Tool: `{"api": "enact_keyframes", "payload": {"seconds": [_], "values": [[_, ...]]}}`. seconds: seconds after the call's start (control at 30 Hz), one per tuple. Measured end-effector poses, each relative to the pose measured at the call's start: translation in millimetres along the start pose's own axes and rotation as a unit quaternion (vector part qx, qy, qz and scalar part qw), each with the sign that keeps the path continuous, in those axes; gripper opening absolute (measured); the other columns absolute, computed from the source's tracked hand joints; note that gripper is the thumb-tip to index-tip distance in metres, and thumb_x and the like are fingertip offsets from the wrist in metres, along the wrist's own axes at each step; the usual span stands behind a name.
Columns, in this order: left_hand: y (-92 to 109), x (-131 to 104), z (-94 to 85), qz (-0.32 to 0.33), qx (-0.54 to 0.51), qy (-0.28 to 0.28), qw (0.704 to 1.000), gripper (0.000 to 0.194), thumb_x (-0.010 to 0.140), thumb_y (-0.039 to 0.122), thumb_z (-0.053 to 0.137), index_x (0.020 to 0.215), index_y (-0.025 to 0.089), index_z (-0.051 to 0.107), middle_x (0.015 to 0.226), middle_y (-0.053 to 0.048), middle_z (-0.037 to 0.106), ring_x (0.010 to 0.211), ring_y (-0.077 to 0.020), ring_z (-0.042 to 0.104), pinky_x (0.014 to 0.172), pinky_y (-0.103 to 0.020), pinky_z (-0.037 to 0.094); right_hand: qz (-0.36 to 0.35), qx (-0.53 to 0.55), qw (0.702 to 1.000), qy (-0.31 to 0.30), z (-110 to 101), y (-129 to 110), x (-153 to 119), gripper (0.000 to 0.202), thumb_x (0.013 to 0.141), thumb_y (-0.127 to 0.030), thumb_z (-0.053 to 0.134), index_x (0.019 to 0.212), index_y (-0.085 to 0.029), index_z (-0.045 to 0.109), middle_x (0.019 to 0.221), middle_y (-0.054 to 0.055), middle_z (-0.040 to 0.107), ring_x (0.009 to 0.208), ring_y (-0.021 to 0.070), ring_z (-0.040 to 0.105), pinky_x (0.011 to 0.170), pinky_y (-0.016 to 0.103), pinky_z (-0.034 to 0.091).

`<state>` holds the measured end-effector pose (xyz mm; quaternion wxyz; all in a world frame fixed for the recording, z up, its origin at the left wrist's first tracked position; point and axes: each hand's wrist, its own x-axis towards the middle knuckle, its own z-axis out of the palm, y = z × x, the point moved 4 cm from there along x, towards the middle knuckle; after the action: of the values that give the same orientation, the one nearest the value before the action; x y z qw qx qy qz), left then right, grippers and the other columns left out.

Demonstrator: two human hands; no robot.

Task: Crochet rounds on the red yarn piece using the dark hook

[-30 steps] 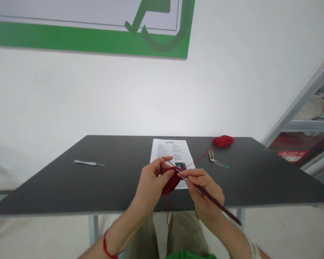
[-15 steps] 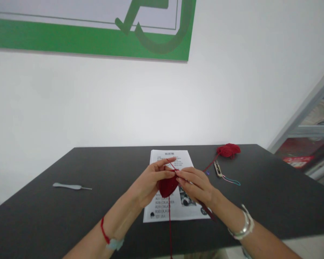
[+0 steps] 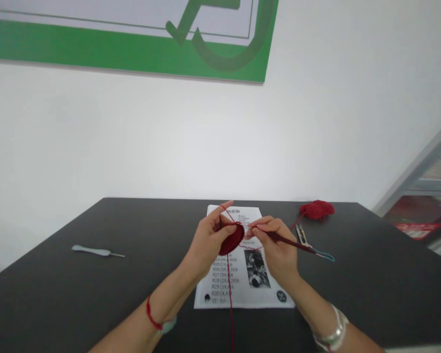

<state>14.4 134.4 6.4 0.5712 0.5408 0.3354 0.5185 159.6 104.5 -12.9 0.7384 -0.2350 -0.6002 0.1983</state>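
Here's the crochet piece (image 3: pixel 232 242), soft, round and deep red, up above the flat printed paper (image 3: pixel 248 300), and the left hand (image 3: pixel 206 241) has its edge pinched under the thumb, index finger raised with yarn across it! Over in the right hand (image 3: pixel 277 247), fingertips clamp together on a slender dark-brown hook (image 3: pixel 292 240).

Toward seven o'clock, below the bare left hand (image 3: pixel 208 240), a thin red cord bracelet (image 3: pixel 150 314) sits just beside a smooth pale blue-green band (image 3: pixel 169 324), while toward five o'clock, below the bare right hand (image 3: pixel 279 247), a shiny silver bangle (image 3: pixel 332 338) adjoins a whitish band (image 3: pixel 341 316).
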Motion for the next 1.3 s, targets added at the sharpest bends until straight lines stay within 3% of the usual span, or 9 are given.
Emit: {"api": "enact_keyframes", "payload": {"seconds": [0.17, 0.3, 0.63, 0.73, 0.8, 0.9, 1.0, 1.17, 1.3], "values": [[3.6, 6.9, -6.5, 0.064, 0.143, -0.004, 0.988, 0.047, 0.075, 0.013, 0.059, 0.123, 0.015, 0.061, 0.067, 0.005, 0.054, 0.063, -0.0112, 0.048, 0.062, -0.025, 0.038, -0.048, -0.094, 0.987, -0.122, -1.4, -5.2, 6.9, 0.02, 0.079, -0.002, 0.065, 0.079, -0.022, 0.067, 0.084, 0.003, 0.07, 0.074, 0.0144, 0.067, 0.062, 0.024, 0.054], [1.2, 9.7, -8.3, 0.088, 0.206, -0.009, 0.975, 0.044, 0.078, 0.012, 0.055, 0.12, 0.017, 0.064, 0.069, 0.004, 0.056, 0.066, -0.0117, 0.05, 0.066, -0.026, 0.039, 0.143, 0.048, 0.988, -0.042, -5.9, 9.0, 15.6, 0.014, 0.08, -0.01, 0.066, 0.073, -0.022, 0.064, 0.074, -0.002, 0.067, 0.06, 0.0118, 0.066, 0.058, 0.025, 0.055], [-12.2, 6.4, -4.9, -0.04, 0.004, -0.042, 0.998, 0.054, 0.068, 0.015, 0.071, 0.121, 0.013, 0.06, 0.063, 0.006, 0.058, 0.056, -0.0087, 0.05, 0.057, -0.023, 0.038, 0.306, 0.257, 0.917, -0.014, 1.8, 26.6, 3.8, 0.013, 0.076, -0.019, 0.074, 0.07, -0.02, 0.062, 0.072, -0.002, 0.069, 0.058, 0.0095, 0.065, 0.054, 0.02, 0.056], [-17.7, 1.5, 1.0, -0.068, -0.059, -0.035, 0.995, 0.058, 0.064, 0.015, 0.075, 0.12, 0.013, 0.061, 0.061, 0.005, 0.06, 0.057, -0.0093, 0.053, 0.058, -0.023, 0.039, 0.215, 0.191, 0.958, -0.009, 4.5, 26.0, -6.0, 0.011, 0.081, -0.016, 0.068, 0.075, -0.022, 0.061, 0.078, -0.002, 0.068, 0.059, 0.0102, 0.065, 0.052, 0.022, 0.056], [-22.0, -2.7, 4.7, -0.086, -0.088, -0.024, 0.992, 0.059, 0.063, 0.015, 0.078, 0.12, 0.014, 0.062, 0.06, 0.005, 0.06, 0.055, -0.009, 0.053, 0.058, -0.022, 0.04, 0.053, 0.036, 0.997, -0.031, 2.6, 18.0, -10.3, 0.014, 0.083, -0.01, 0.063, 0.08, -0.023, 0.063, 0.083, 0.0, 0.068, 0.063, 0.0119, 0.065, 0.053, 0.024, 0.057], [-26.1, -7.3, 7.6, -0.107, -0.13, -0.005, 0.986, 0.058, 0.061, 0.014, 0.08, 0.116, 0.016, 0.065, 0.06, 0.005, 0.06, 0.053, -0.0074, 0.051, 0.055, -0.02, 0.037, -0.196, -0.174, 0.959, -0.111, 4.7, 4.6, -17.5, 0.02, 0.085, -0.005, 0.059, 0.089, -0.023, 0.065, 0.088, 0.006, 0.07, 0.072, 0.0168, 0.067, 0.059, 0.029, 0.058], [-28.2, -7.6, 8.0, -0.144, -0.187, -0.007, 0.972, 0.057, 0.058, 0.012, 0.081, 0.113, 0.016, 0.068, 0.063, 0.004, 0.061, 0.056, -0.0069, 0.053, 0.055, -0.019, 0.038, -0.254, -0.2, 0.936, -0.141, 3.7, 0.6, -16.9, 0.02, 0.084, -0.005, 0.06, 0.09, -0.024, 0.066, 0.09, 0.007, 0.072, 0.078, 0.0195, 0.069, 0.065, 0.033, 0.06], [-28.4, -3.5, 2.8, -0.205, -0.213, -0.029, 0.955, 0.057, 0.055, 0.007, 0.08, 0.11, 0.017, 0.069, 0.067, 0.003, 0.063, 0.057, -0.0078, 0.056, 0.06, -0.02, 0.043, -0.063, -0.049, 0.996, -0.048, -0.6, 3.9, -6.9, 0.018, 0.086, -0.007, 0.061, 0.087, -0.025, 0.064, 0.087, 0.003, 0.069, 0.068, 0.0143, 0.067, 0.056, 0.027, 0.058], [-21.8, 0.0, -3.1, -0.172, -0.209, -0.039, 0.962, 0.053, 0.057, 0.004, 0.077, 0.108, 0.016, 0.069, 0.066, 0.004, 0.062, 0.055, -0.0063, 0.054, 0.057, -0.018, 0.042, 0.104, 0.14, 0.985, -0.011, -3.7, 9.6, -3.0, 0.012, 0.082, -0.013, 0.069, 0.081, -0.024, 0.066, 0.083, -0.001, 0.068, 0.058, 0.0126, 0.067, 0.05, 0.027, 0.057]]}}
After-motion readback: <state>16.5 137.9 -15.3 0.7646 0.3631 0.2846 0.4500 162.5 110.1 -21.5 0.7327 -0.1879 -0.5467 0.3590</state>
